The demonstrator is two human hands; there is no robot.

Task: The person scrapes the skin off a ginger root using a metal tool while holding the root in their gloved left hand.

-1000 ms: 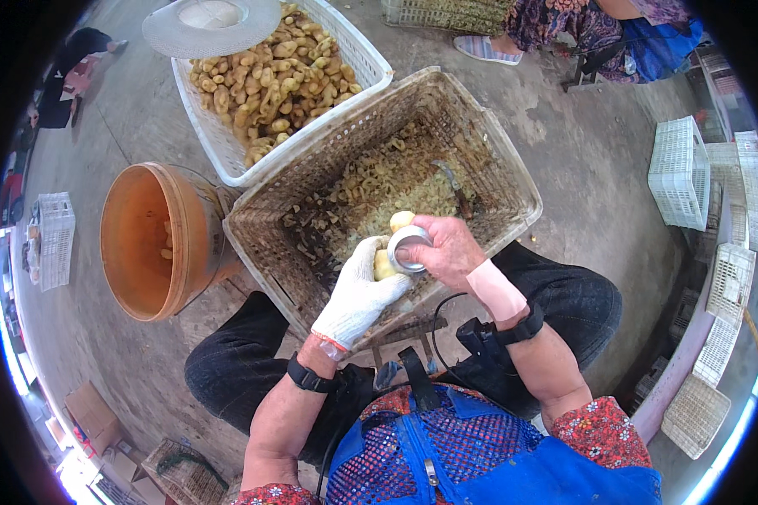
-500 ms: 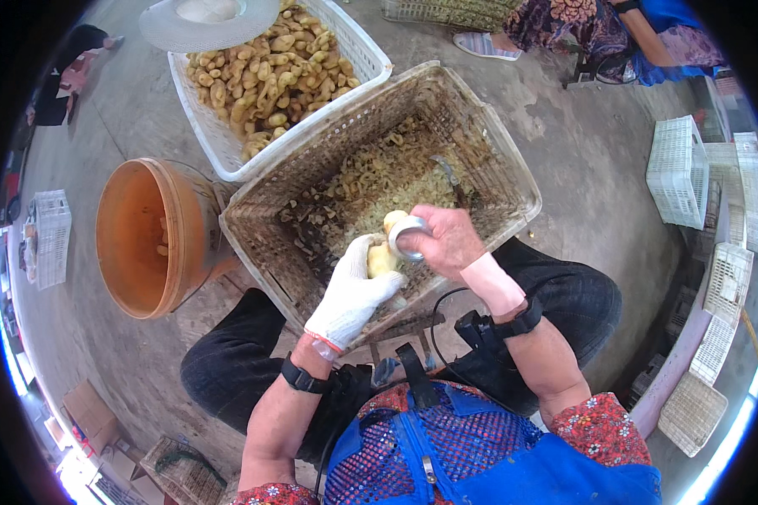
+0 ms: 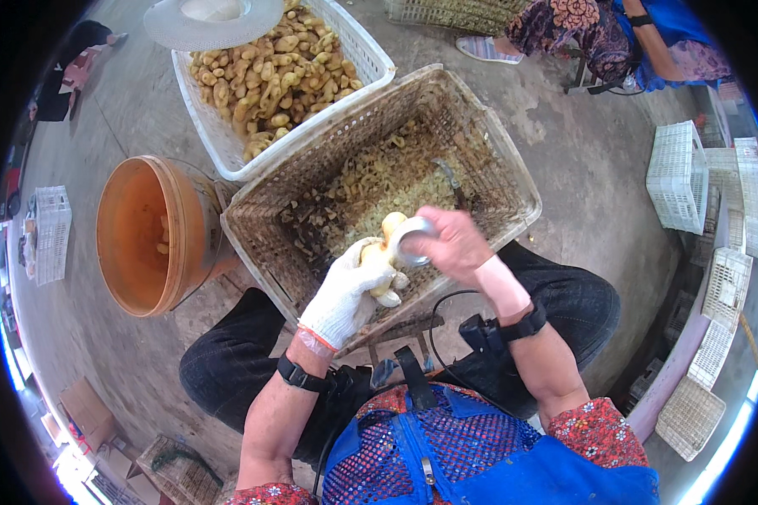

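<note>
Bucket point(image 3: 130, 227), orange and round, stands at our left with some pale pieces point(image 3: 162, 237) inside; we judge it is kept there for easy reach. Beside it, a white crate point(image 3: 366, 55) is heaped with ginger point(image 3: 278, 84), and a pale hat point(image 3: 215, 25) overlaps its far corner, perhaps simply parked there. A grimy crate point(image 3: 261, 223), scraps point(image 3: 379, 181) on its floor, sits right before us, probably close so that loose bits drop in. Over it, our left hand point(image 3: 343, 290), gloved in white, grips a piece of ginger point(image 3: 392, 224), seemingly to steady it, its upper knob poking free. A metal ring point(image 3: 398, 240) sits against the ginger or just over it; we cannot tell which. Our bare right hand point(image 3: 459, 244), blurred, has its fingers closed round the ring, likely for firm control. Farther right, another person point(image 3: 556, 34) sits apart, and baskets point(image 3: 678, 177) line the edge. We can read no brand, label or writing.
</note>
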